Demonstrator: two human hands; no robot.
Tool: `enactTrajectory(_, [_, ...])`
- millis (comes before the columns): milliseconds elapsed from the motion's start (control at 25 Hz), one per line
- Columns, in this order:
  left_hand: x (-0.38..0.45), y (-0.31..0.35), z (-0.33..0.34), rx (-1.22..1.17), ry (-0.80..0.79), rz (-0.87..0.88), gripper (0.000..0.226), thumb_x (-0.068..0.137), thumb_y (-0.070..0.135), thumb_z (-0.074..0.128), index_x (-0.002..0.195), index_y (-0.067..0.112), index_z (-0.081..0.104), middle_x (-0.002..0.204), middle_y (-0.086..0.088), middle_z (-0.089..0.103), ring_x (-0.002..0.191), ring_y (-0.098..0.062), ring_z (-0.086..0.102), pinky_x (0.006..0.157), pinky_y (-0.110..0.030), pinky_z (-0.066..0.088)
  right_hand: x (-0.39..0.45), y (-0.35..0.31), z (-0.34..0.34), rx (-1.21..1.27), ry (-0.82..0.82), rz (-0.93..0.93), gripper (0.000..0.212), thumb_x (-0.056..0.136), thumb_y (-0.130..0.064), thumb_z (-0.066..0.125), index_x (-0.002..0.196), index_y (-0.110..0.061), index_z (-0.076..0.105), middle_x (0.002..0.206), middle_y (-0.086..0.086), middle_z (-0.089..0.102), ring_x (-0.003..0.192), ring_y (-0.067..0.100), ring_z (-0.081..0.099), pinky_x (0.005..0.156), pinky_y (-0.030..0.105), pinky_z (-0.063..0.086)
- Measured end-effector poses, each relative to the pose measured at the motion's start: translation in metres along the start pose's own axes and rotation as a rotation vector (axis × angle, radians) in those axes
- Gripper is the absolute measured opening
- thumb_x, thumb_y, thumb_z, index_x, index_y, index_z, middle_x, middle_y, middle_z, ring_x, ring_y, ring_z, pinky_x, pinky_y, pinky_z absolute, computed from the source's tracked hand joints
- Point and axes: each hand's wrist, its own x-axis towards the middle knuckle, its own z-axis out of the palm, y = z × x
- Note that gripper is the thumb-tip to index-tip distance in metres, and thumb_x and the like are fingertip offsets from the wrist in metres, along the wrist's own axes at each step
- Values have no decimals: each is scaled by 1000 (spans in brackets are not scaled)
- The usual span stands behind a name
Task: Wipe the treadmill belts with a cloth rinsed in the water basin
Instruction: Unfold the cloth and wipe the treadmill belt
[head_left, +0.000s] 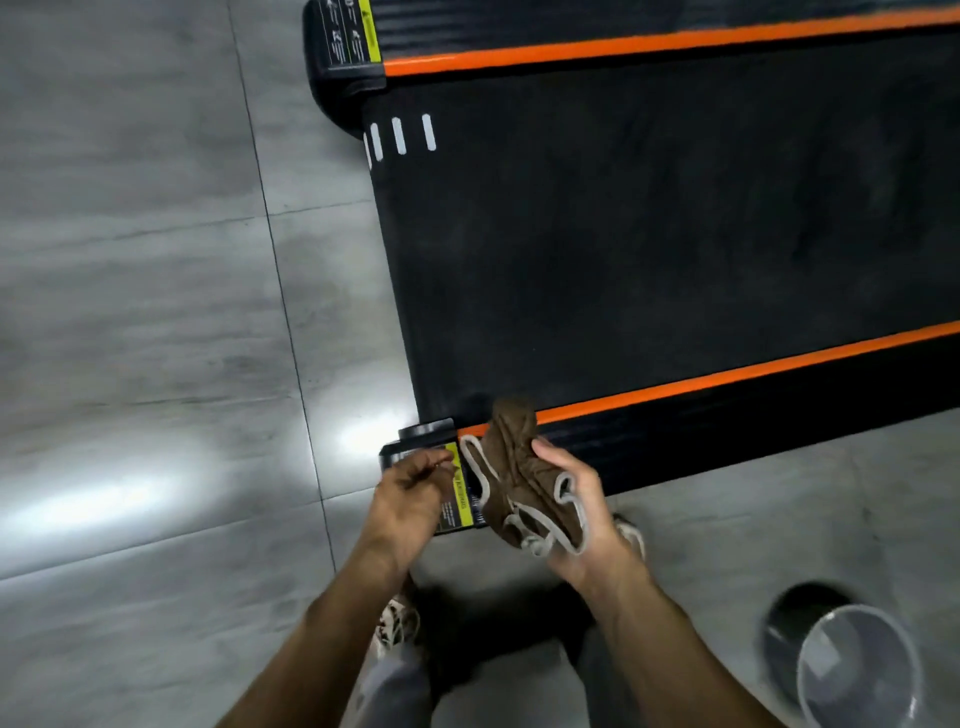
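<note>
The head view looks down on the rear end of a treadmill standing on a grey tiled floor (145, 312). Its wide black rubber belt (649, 249) runs between two orange side strips (727, 376), with short white marks near the far corner.

The person's right hand (576, 509) holds a bunched brown cloth with pale grey edging (519, 483); this grip is closed around the lower part of the cloth, thumb over the top, and the cloth's upper end sticks up over the near orange strip and the belt's corner without clearly touching either. The left hand (410, 493) hovers just beside the cloth above the treadmill's yellow-labelled end cap (460, 499); its fingers are curled with the tips drawn together, and nothing can be seen between them.

A round translucent grey plastic basin (857, 670) sits on the floor at the lower right, well apart from the hands; whether it holds water cannot be told.

As a judgement, the cloth is being gathered or refolded for wiping. The belt shows no clear wet streaks, so most of the wiping appears to be left.
</note>
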Motion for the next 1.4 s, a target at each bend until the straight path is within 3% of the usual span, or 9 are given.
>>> enactTrajectory(240, [4, 33, -7, -214, 74, -114, 18, 90, -15, 52, 88, -4, 67, 75, -4, 71, 82, -27, 59, 101, -53, 44, -13, 11, 19, 7, 37, 8, 46, 81, -19, 62, 125, -7, 64, 122, 23, 66, 99, 35, 66, 91, 43, 49])
enactTrajectory(440, [12, 60, -16, -33, 80, -77, 18, 93, -2, 56, 107, 1, 68, 97, -12, 69, 78, -17, 63, 65, -15, 53, -5, 17, 10, -48, -23, 1, 56, 71, -17, 77, 125, -9, 65, 123, 23, 65, 105, 35, 64, 92, 42, 49])
enactTrajectory(560, [28, 73, -25, -44, 91, -54, 15, 92, 3, 61, 100, 11, 70, 92, -4, 70, 78, -14, 64, 79, -24, 56, 13, 26, 16, -86, -43, -33, 50, 75, -7, 66, 125, -8, 64, 121, 25, 65, 105, 36, 60, 89, 41, 48])
enactTrajectory(720, [58, 92, -57, 53, 71, -29, 15, 93, 5, 59, 91, 16, 69, 79, 4, 64, 71, -9, 57, 57, -12, 45, 44, 31, 47, -282, -53, -107, 50, 78, -2, 59, 124, -18, 67, 111, 20, 70, 96, 35, 62, 80, 39, 49])
enactTrajectory(880, [97, 103, -105, -15, -7, -28, 19, 93, -6, 53, 101, 6, 66, 88, -4, 62, 74, -11, 55, 56, -7, 46, 70, 32, 94, -496, 133, -210, 57, 83, 4, 57, 126, -34, 65, 104, 12, 74, 92, 30, 67, 86, 42, 53])
enactTrajectory(1040, [131, 93, -151, 113, -72, -29, 17, 92, 6, 59, 92, 20, 69, 94, -3, 66, 84, -20, 59, 66, -22, 45, 90, 37, 140, -778, 274, -507, 63, 84, 4, 61, 134, -33, 58, 129, -6, 59, 98, -7, 60, 78, 10, 49])
enactTrajectory(1120, [151, 89, -160, 116, -79, 5, 18, 91, 7, 61, 93, 24, 68, 95, -3, 66, 85, -21, 60, 70, -26, 45, 108, 39, 146, -1085, 391, -831, 68, 83, -2, 64, 142, -32, 50, 145, -8, 42, 109, -3, 51, 91, 23, 51])
enactTrajectory(1240, [184, 77, -154, 331, -49, 286, 31, 90, 11, 62, 110, 34, 60, 109, -2, 63, 85, -20, 60, 74, -31, 48, 159, 35, 138, -1482, 524, -1069, 73, 86, -15, 66, 151, -31, 35, 160, 2, 22, 129, 22, 38, 110, 49, 35])
enactTrajectory(1400, [223, 67, -104, 949, -112, 970, 47, 96, 30, 48, 141, 26, 40, 137, 1, 45, 118, -19, 48, 95, -36, 47, 223, 21, 107, -1769, 435, -1023, 69, 93, -44, 50, 155, -28, 25, 165, 6, 4, 150, 26, 11, 120, 50, 19])
